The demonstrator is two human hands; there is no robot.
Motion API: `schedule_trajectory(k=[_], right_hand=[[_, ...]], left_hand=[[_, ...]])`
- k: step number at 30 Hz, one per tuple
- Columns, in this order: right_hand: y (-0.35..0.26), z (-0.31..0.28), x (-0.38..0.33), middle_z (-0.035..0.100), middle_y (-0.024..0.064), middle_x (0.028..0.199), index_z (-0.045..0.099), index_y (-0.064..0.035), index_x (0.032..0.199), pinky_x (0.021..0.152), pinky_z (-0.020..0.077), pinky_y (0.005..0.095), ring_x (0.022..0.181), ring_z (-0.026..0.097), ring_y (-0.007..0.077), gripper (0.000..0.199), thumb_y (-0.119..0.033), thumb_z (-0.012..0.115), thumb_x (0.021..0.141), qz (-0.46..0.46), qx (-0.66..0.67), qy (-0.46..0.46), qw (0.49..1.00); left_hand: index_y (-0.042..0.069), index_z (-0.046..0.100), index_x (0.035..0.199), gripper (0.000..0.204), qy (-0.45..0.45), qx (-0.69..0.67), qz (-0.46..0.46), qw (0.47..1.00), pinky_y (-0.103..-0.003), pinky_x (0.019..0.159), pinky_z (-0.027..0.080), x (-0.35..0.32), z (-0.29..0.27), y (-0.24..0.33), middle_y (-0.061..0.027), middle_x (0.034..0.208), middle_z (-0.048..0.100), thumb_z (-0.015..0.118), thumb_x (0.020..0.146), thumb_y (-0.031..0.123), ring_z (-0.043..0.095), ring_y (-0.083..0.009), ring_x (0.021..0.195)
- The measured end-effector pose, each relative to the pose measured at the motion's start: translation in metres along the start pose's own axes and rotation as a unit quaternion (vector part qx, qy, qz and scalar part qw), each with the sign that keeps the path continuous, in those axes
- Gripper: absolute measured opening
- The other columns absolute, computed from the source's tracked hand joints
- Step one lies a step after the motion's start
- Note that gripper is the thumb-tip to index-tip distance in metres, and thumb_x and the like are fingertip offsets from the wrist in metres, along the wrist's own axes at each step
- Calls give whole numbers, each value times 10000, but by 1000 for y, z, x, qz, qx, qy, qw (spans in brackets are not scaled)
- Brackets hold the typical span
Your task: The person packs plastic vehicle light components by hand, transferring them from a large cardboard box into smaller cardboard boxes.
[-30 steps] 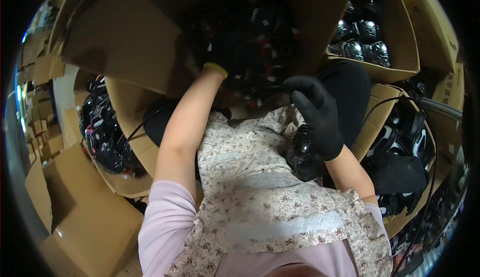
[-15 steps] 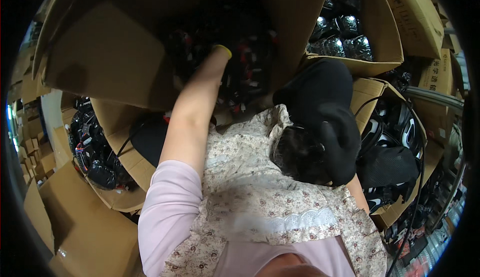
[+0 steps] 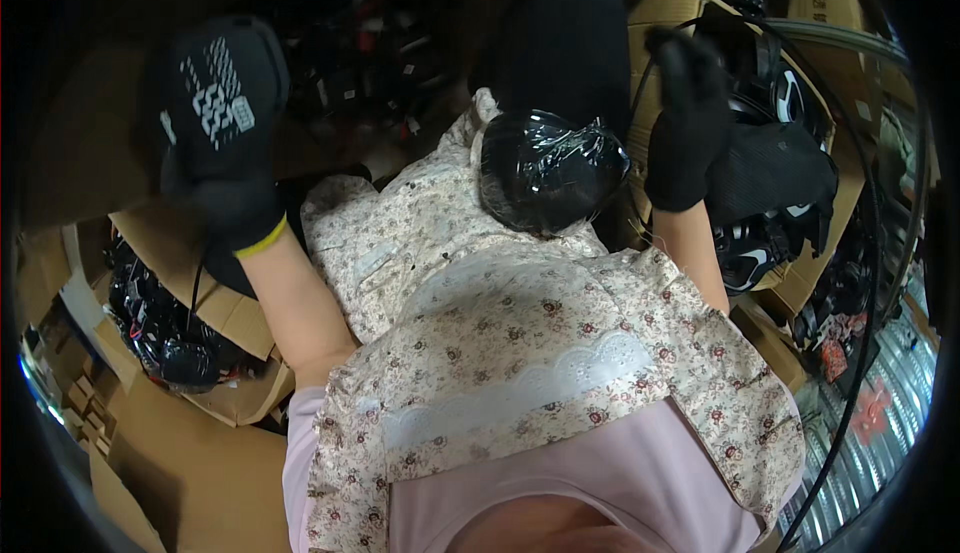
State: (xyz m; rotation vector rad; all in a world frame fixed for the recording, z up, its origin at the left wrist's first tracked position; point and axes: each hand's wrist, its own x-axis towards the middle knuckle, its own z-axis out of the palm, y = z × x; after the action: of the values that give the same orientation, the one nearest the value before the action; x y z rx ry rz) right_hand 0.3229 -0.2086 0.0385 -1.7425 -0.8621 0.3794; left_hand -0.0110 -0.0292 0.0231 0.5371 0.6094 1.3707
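In my left hand [image 3: 228, 198], which wears a black glove with a yellow cuff, is a flat, rounded black pad with white print [image 3: 225, 103]. It is raised over the left side of the big carton, and the fingers are partly lost in the dark. My right hand [image 3: 688, 123], in a black glove, is lifted beside the carton on the right. Its fingers point up, somewhat blurred, and nothing shows in them. A shiny, plastic-wrapped rounded black item [image 3: 553, 171] rests on my lap, on the flowered apron [image 3: 480, 303].
Ahead lies a dark heap of small black pieces with red and white bits [image 3: 370, 63]. An open carton of black-and-white pads [image 3: 765, 173] stands at right, crossed by a black cable [image 3: 868, 283]. More wrapped black items [image 3: 165, 323] fill a carton at left. Metal tubing [image 3: 860, 38] borders the right.
My left hand has come up out of the dark carton and moved left, now with the printed black pad. My right hand has risen into view from behind the knee. The view has shifted.
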Motion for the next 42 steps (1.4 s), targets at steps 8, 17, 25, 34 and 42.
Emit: schedule_trajectory(k=[8,17,25,34,42], right_hand=[[-13,-46,-65,641,103,938,633,-20,1049,785,498,347,850,623,222,348,-174,757,762,103,-132,-254,953],[-47,-51,-27,622,-20,774,630,-44,889,647,444,247,716,545,61,217,-87,776,735,250,-50,-409,876],[-39,69,18,665,27,909,643,34,1073,755,481,262,768,603,112,297,-212,673,909,-138,58,-270,951],[-14,115,-2,656,32,949,625,16,1115,741,470,236,829,587,94,311,-200,678,898,194,257,-274,906],[-19,116,-4,636,77,1102,520,32,1261,866,490,278,996,600,144,451,-121,691,871,156,296,-355,873]], left_hand=[[53,461,1415,486,-72,-267,-309,910,-482,1122,331,-46,-32,-14,-155,1460,455,461,971,250,443,-308,1330],[33,366,1462,487,-114,97,-152,977,-358,1081,417,-63,34,-55,-118,1420,490,419,1043,275,514,-221,1278],[2,361,1458,562,-192,-67,-266,942,-362,1102,393,-50,29,-60,-118,1430,484,329,1057,396,501,-228,1284],[40,366,1472,527,-215,141,-175,950,-358,1110,359,-61,1,-43,-88,1510,383,521,1003,226,415,-200,1349],[50,376,1456,728,-135,193,-146,961,-378,1088,416,-41,11,-50,-97,1433,478,435,965,584,485,-220,1295]])
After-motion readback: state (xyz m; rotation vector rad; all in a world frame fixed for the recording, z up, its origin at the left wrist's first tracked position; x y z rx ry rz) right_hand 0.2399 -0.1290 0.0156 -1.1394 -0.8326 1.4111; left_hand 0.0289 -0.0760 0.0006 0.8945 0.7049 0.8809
